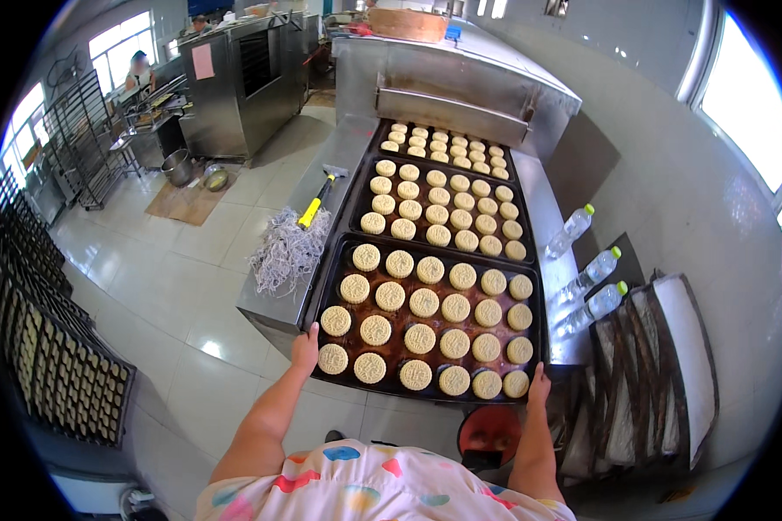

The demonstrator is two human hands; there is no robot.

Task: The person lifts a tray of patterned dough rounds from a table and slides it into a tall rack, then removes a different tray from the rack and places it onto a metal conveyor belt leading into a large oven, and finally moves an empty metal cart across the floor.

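Note:
A dark baking tray [397, 352] holds several rows of round, pale, scalloped pastries [420, 339] with stamped patterns on top. My left hand [306, 349] is closed on its near left edge. At the near right corner, my right hand [540, 384] grips the rim with the fingers partly hidden beneath. The tray's near end juts toward me past the metal table. Beyond it, a second tray [394, 196] of the same pastries lies in line. A third row of pastries [440, 148] sits farther off, close to the mouth of a steel tunnel machine [460, 78].
On the left ledge lie a yellow-handled scraper [314, 205] and a heap of shredded strips [288, 250]. Clear bottles [589, 308] stand along the right ledge, near stacked sheets [669, 373]. A red bucket [491, 430] is below. Racked trays [61, 365] fill the left; another person [139, 76] stands far back.

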